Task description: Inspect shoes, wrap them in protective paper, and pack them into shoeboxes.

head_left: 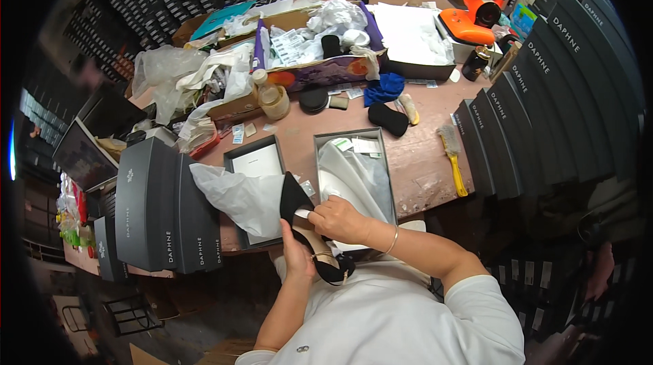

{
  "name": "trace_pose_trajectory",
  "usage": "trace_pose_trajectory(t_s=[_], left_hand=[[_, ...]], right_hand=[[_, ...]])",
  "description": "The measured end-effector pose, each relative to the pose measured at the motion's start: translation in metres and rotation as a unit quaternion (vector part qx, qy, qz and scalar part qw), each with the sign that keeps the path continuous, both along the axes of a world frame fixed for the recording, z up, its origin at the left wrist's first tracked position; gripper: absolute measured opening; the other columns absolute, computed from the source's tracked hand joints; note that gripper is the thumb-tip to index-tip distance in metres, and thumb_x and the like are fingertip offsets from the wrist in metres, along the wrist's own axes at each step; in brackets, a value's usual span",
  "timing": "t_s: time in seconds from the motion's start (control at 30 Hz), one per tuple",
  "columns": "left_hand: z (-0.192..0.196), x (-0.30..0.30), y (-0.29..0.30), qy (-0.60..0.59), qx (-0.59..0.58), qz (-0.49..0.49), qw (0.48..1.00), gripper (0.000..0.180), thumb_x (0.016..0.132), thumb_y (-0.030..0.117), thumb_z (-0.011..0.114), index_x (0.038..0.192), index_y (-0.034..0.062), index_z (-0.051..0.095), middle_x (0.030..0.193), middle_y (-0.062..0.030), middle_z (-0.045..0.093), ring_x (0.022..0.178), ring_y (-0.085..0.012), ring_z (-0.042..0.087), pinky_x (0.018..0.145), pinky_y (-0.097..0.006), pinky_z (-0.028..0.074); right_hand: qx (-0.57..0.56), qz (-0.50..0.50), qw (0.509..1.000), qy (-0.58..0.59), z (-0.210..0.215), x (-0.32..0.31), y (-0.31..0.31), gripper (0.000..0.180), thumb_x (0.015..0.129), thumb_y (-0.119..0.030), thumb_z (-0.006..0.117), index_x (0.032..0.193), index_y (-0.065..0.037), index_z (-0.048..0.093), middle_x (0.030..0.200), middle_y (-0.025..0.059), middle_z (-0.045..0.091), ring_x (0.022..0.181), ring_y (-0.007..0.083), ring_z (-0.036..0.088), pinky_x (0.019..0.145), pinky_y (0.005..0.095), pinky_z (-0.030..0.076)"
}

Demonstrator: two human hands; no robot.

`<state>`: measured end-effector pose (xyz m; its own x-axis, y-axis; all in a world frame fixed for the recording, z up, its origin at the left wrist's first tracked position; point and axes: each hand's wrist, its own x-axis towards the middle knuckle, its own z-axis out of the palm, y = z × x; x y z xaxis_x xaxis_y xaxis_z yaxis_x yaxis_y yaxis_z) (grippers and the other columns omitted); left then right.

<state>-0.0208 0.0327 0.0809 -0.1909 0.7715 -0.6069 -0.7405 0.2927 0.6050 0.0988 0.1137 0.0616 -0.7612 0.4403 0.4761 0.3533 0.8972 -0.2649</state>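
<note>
In front of my chest a black shoe (293,193) with a beige inside is held up, tilted. My left hand (296,257) grips it from below along its side. A thin gold-coloured strap or chain shows near its lower end. Closed over the shoe's opening, my right hand (338,219) pinches a small white piece (301,213), perhaps paper; its fingertips are partly hidden. Just beyond the right hand is an open grey shoe box (390,196) with white tissue and small packets inside. White tissue paper (243,196) is crumpled over a dark box part (231,154) on the left.
Dark shoe boxes stand stacked at right (544,93) and left (146,205). A yellow-handled brush (452,161), a black sponge-like pad (388,119), a blue cloth (385,89) and a bottle of liquid (273,101) lie about the table. Farther back are a filled carton (313,72) and an orange device (469,25).
</note>
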Motion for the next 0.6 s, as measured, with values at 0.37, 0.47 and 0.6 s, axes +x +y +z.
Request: trace_pose_trajectory(t_s=[0.37, 0.47, 0.6], left_hand=[[-0.014, 0.005, 0.021, -0.023, 0.033, 0.013, 0.999, 0.074, 0.090, 0.070, 0.031, 0.118, 0.0045, 0.051, 0.096, -0.0094, 0.060, 0.086, -0.0225, 0.058, 0.075, -0.035, 0.050], [-0.022, 0.013, 0.008, -0.048, 0.070, 0.007, 0.996, 0.077, 0.093, 0.067, 0.028, 0.133, 0.0028, 0.042, 0.127, -0.0120, 0.052, 0.115, -0.0235, 0.054, 0.093, -0.036, 0.047], [-0.019, 0.003, 0.003, -0.015, 0.079, 0.008, 0.997, 0.076, 0.093, 0.066, 0.027, 0.135, 0.0035, 0.040, 0.130, -0.0113, 0.051, 0.120, -0.0236, 0.051, 0.098, -0.037, 0.044]], right_hand=[[-0.422, 0.049, 0.897, 0.119, 0.032, 0.004, -0.007, 0.042, 0.090, -0.037, 0.058, 0.096, 0.004, 0.048, 0.093, 0.0213, 0.050, 0.082, 0.0389, 0.050, 0.079, 0.0446, 0.042], [-0.315, 0.016, 0.947, 0.052, 0.007, -0.028, 0.005, 0.060, 0.095, -0.046, 0.045, 0.084, 0.013, 0.048, 0.087, 0.0268, 0.048, 0.077, 0.0396, 0.045, 0.078, 0.0438, 0.039], [-0.345, 0.030, 0.936, 0.070, 0.004, -0.059, 0.011, 0.069, 0.096, -0.050, 0.039, 0.075, 0.014, 0.055, 0.080, 0.0305, 0.051, 0.078, 0.0416, 0.048, 0.077, 0.0452, 0.040]])
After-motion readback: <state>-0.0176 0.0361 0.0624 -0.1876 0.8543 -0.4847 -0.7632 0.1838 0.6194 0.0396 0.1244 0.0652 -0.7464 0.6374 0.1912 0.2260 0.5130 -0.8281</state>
